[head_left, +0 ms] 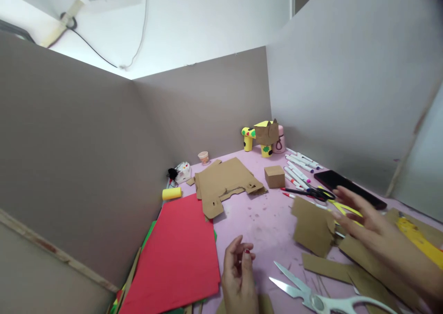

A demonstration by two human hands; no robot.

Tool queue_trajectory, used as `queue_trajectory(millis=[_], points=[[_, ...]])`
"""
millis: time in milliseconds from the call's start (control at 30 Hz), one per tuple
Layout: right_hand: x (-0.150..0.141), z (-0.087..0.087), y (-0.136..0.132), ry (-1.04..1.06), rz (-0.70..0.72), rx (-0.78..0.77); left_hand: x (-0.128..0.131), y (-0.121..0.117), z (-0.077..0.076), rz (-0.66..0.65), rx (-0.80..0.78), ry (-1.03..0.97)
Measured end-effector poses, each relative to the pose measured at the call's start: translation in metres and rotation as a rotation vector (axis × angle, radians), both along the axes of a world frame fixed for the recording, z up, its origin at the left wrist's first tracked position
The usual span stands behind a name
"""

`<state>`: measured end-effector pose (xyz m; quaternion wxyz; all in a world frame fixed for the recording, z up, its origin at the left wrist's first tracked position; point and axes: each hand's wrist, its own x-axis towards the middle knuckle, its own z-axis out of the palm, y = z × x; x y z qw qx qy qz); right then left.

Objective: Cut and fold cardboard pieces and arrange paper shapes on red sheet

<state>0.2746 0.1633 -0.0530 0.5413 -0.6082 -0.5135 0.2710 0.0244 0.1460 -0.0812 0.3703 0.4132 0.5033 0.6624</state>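
Observation:
My left hand (pixel 239 277) is at the front of the pink table, fingers loosely curled and nothing visible in them. A bit of brown cardboard (pixel 266 304) shows beneath its wrist. On the right, my right hand (pixel 367 228) hovers with fingers apart over scissors with yellow handles (pixel 344 208), partly hiding them; whether it touches them I cannot tell. White-handled scissors (pixel 313 298) lie with blades spread between my hands. Around my right hand are a cardboard piece (pixel 311 226) and cardboard strips (pixel 327 267). Black-handled scissors (pixel 320 193) rest just beyond its fingertips.
Red sheets (pixel 176 258) cover the left side, beside a yellow roll (pixel 172 193). Cut cardboard (pixel 230 180) lies mid-table near a small cardboard box (pixel 274 177). Markers (pixel 297 173) and a phone (pixel 349 189) are at right. A yellow model (pixel 266 150) stands in the back corner. Grey partitions (pixel 207 106) surround the table.

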Motion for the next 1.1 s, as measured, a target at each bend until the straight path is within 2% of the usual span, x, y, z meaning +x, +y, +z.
queue_trajectory(millis=[100, 200, 333, 467, 533, 667, 800, 900, 1033, 1100], points=[[0.017, 0.016, -0.003, -0.261, -0.028, -0.013, -0.001, 0.000, 0.002, 0.008, -0.017, -0.040], [0.018, 0.022, 0.004, -0.508, 0.082, -0.004, -0.004, 0.000, 0.003, -0.019, -0.056, -0.023], [0.012, 0.005, 0.025, -0.799, 0.307, -0.121, -0.009, 0.002, 0.004, -0.064, -0.087, 0.011], [0.006, -0.014, 0.035, -1.041, 0.337, -0.141, -0.011, 0.006, 0.004, -0.085, -0.104, -0.006], [0.006, -0.015, 0.034, -1.086, 0.341, -0.105, -0.011, 0.008, 0.004, -0.094, -0.125, -0.019], [0.018, -0.002, 0.028, -1.080, 0.347, -0.054, -0.012, 0.013, 0.000, -0.097, -0.150, -0.019], [0.048, 0.004, 0.018, -1.021, 0.226, 0.056, -0.011, 0.012, 0.000, -0.096, -0.149, -0.004], [0.063, -0.006, 0.009, -0.931, 0.172, 0.251, -0.009, 0.011, 0.004, -0.085, -0.163, -0.001], [0.062, -0.026, -0.005, -0.947, 0.280, 0.353, -0.008, 0.010, 0.008, -0.086, -0.170, 0.021], [0.059, -0.031, -0.013, -0.967, 0.303, 0.396, -0.008, 0.009, 0.009, -0.085, -0.167, 0.041]])
